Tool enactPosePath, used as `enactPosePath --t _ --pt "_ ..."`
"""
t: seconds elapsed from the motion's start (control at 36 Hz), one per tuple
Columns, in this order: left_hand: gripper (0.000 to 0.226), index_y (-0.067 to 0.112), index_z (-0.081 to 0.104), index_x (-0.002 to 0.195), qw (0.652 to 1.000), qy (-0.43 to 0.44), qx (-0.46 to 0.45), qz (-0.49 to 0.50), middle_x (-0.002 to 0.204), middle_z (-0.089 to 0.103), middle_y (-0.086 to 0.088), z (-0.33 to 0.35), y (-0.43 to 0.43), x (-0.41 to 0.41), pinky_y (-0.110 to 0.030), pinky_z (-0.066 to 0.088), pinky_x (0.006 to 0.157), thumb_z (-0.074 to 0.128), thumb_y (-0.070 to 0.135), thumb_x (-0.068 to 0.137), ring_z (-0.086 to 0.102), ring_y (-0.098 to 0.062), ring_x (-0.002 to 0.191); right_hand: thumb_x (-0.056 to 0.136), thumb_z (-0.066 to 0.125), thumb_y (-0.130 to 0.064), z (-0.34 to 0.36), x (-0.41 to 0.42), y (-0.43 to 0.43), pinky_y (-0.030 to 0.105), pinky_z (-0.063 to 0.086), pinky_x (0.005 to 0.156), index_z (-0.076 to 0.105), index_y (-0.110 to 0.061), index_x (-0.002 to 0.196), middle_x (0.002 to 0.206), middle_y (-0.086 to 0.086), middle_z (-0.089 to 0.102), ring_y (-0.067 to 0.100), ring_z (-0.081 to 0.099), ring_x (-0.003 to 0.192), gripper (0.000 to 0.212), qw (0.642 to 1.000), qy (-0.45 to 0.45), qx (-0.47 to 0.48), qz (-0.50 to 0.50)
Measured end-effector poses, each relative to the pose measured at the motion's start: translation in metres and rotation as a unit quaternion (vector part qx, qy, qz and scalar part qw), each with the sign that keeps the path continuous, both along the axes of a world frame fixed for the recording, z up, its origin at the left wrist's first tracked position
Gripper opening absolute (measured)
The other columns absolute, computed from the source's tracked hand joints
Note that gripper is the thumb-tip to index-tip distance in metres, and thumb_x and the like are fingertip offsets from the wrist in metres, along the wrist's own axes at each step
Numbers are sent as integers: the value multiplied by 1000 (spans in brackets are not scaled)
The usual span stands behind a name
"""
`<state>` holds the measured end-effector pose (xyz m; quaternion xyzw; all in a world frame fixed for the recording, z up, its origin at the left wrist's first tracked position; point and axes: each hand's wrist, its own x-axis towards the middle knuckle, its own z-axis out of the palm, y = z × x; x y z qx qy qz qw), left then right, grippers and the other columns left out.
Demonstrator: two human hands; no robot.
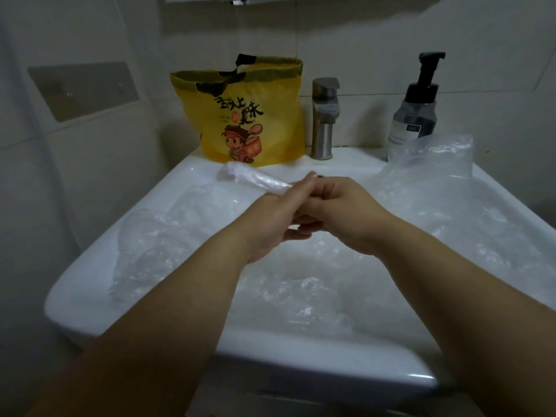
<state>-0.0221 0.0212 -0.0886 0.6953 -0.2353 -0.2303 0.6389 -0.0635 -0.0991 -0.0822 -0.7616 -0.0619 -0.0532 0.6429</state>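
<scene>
Both my hands meet above the middle of a white sink (99, 266). My left hand (276, 218) grips a rolled or twisted piece of clear plastic (252, 177) that sticks out to the upper left. My right hand (343, 212) has its fingers curled against the left hand's fingers at the same plastic; what its fingertips hold is hidden. Crumpled clear plastic film (168, 245) fills the sink basin beneath the hands.
A yellow printed carrier bag (249, 121) stands at the back of the sink, a steel tap (323, 118) to its right. A dark pump bottle (416, 109) stands at the back right, behind more clear plastic (436, 158). Tiled walls surround the sink.
</scene>
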Motion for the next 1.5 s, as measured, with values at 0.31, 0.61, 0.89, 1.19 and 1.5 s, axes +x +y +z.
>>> enactPosePath --t 0.31,0.61,0.89,1.19,1.5 --pt "48 27 74 76 974 -59 -56 209 58 62 17 9 7 16 -26 45 67 38 44 102 57 -11 72 92 60 -15 7 1 -7 20 52 59 69 -7 83 68 2 66 8 61 60 14 998 54 12 16" --pt "29 14 69 76 955 -58 -105 272 56 57 4 4 13 20 -17 45 49 64 39 90 52 -3 48 92 60 -14 5 3 -15 22 52 61 68 -6 82 66 1 66 11 60 62 15 998 65 13 9" --pt "49 14 54 69 952 -136 58 270 49 49 3 5 18 18 -24 40 47 36 45 102 43 -11 42 90 63 -14 3 2 -25 28 53 65 69 -6 83 69 5 68 16 62 66 12 997 74 -1 -14" --pt "47 13 53 75 963 -119 20 242 52 44 5 1 17 19 -29 38 55 39 50 100 39 -12 47 91 60 -14 1 -2 -25 23 53 62 68 -6 85 70 3 66 10 61 62 13 997 70 5 -7" --pt "16 17 64 91 965 -133 -17 226 69 61 2 -5 19 18 -21 50 59 57 29 97 57 -7 59 94 58 -19 -1 -8 -27 26 51 65 68 -12 90 82 6 67 15 58 69 13 995 73 -9 -68"
